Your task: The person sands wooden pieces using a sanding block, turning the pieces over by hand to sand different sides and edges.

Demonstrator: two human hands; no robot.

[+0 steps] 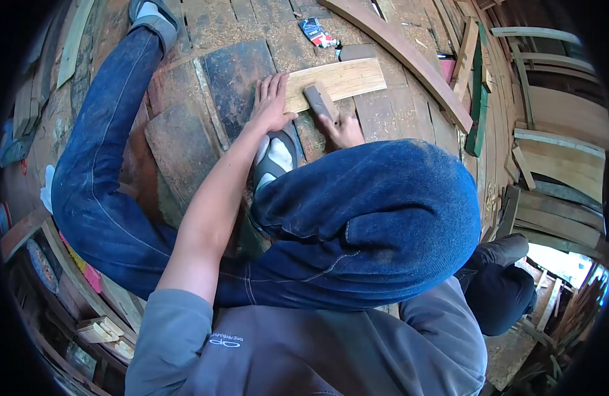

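Observation:
A pale, slightly curved wooden board [357, 78] lies on the floor in front of my bent knee. My left hand [271, 104] rests flat on its left end, fingers stretched out and the thumb near the lower edge. My right hand [344, 131] grips one end of a small flat wooden block [321, 100] with a grey side. The block's far end lies over the middle of the board. My sandalled foot [278, 155] is just below my left hand. Part of my right hand is hidden behind my knee.
A long curved beam [403, 59] lies at the upper right, beside a green strip [477, 99]. A small blue and red packet [317, 33] sits beyond the board. Dark flat panels [237, 78] and sawdust cover the floor. Curved wooden pieces [558, 142] stand along the right.

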